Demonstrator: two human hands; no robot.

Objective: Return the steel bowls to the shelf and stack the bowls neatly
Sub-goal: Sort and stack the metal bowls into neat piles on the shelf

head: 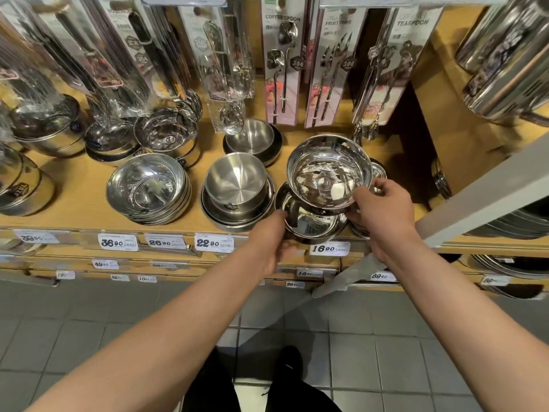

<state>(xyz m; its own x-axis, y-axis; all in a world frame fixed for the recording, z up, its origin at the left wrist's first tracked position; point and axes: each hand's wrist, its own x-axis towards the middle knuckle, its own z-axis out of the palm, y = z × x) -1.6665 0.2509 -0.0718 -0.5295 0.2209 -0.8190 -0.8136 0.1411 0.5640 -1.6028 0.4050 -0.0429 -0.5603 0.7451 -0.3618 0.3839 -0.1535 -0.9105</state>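
the right hand [383,208] pinches the rim of a shiny bowl [328,173], holding it tilted just above a lower bowl [312,226] at the front edge of the wooden shelf [89,185], probably to nest it. the left hand [271,242] cups the lower bowl's near side, likely steadying it; its fingers are hidden, so i cannot tell its grip. 2 stacks [237,191] stand just left.

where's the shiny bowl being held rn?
Head view, right of centre: the shiny bowl is in the right hand, tilted above the stack over the 16.90 tag.
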